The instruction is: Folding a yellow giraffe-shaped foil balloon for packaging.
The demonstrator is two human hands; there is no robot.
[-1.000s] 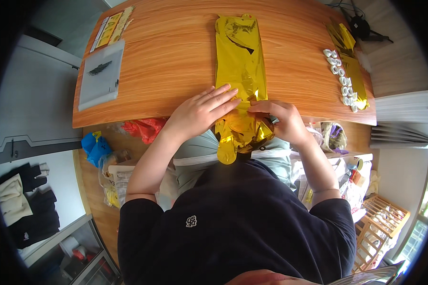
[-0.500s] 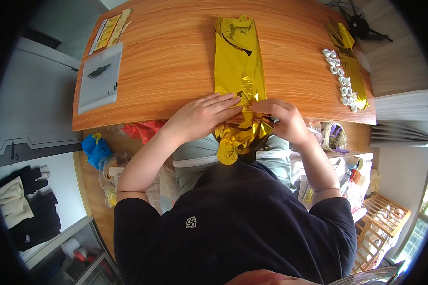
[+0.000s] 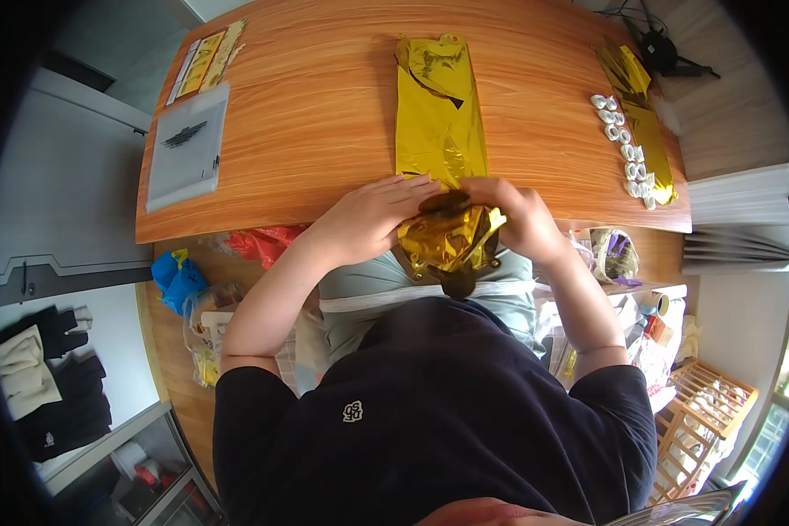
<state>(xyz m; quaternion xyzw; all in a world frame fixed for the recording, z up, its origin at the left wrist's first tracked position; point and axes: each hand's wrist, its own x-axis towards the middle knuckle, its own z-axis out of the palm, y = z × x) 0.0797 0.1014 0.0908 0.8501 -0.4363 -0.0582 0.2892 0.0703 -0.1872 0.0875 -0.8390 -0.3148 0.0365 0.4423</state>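
Observation:
A deflated gold foil balloon (image 3: pixel 440 131) lies flat and lengthwise on the table, and its near end hangs crumpled over the front edge above my lap. My left hand (image 3: pixel 381 215) rests across the foil's left side at that edge, fingers stretched out and lying flat; its thumb is hard to make out. On the opposite side, my right hand (image 3: pixel 524 219) has its fingers bent and closed on the foil. Part of the foil between the two hands is in shadow, and the right fingertips are partly hidden.
On the table's right side are several small white rolls (image 3: pixel 628 151) in rows beside more folded gold foil (image 3: pixel 647 140). A translucent sleeve (image 3: pixel 171 175) with dark thin pieces lies at left, below yellow packets (image 3: pixel 204 63). Bags, one red (image 3: pixel 263 244), sit under the table.
The crumpled near end of the foil has bunched upward and turned over, with its rounded gold tab no longer showing. My right hand has shifted slightly; my left hand stays nearly in place.

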